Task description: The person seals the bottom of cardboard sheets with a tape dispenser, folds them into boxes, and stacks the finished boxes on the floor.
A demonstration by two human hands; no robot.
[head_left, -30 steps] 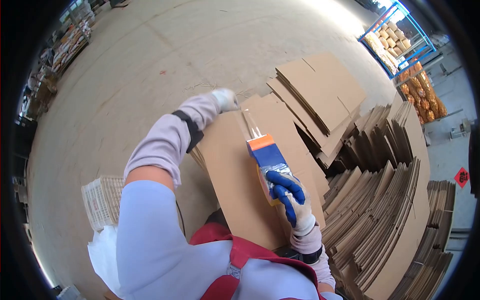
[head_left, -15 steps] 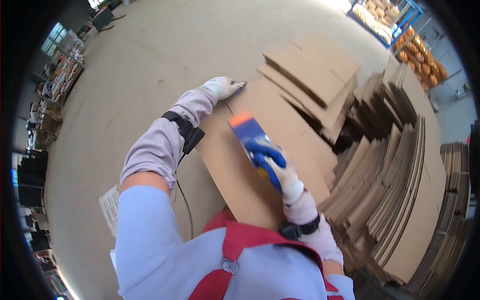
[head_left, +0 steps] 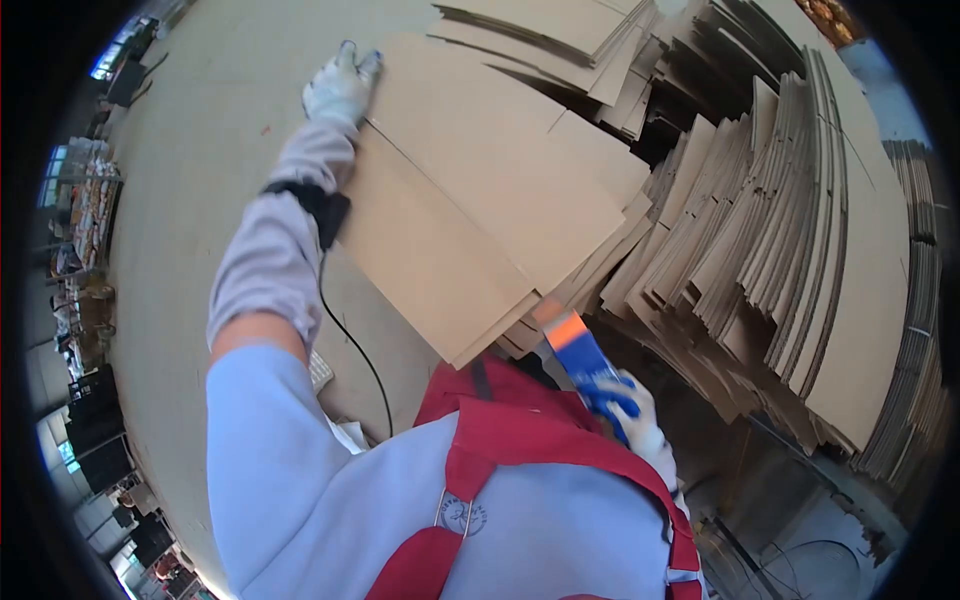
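Observation:
Flat brown cardboard (head_left: 440, 240) lies in front of me, with a straight slit or seam running across it. At its far left edge is my left hand (head_left: 340, 88) in a white glove with dark fingertips, fingers apart and nothing held in it. My right hand (head_left: 640, 415), in a white and blue glove, is closed around a blue tool with an orange end (head_left: 580, 350). The orange end is beside the near right corner of the cardboard; whether they touch cannot be told.
More cardboard sheets (head_left: 560, 30) lie at the far side. A large stack of cardboard (head_left: 850, 300) leans on the right. A black cable (head_left: 355, 345) hangs from my left forearm. Shelves with goods (head_left: 95, 210) stand at the far left.
My right hand has moved with the tool from above the cardboard toward me, to its near right corner. The view has shifted, and my left hand's fingers are now spread upward.

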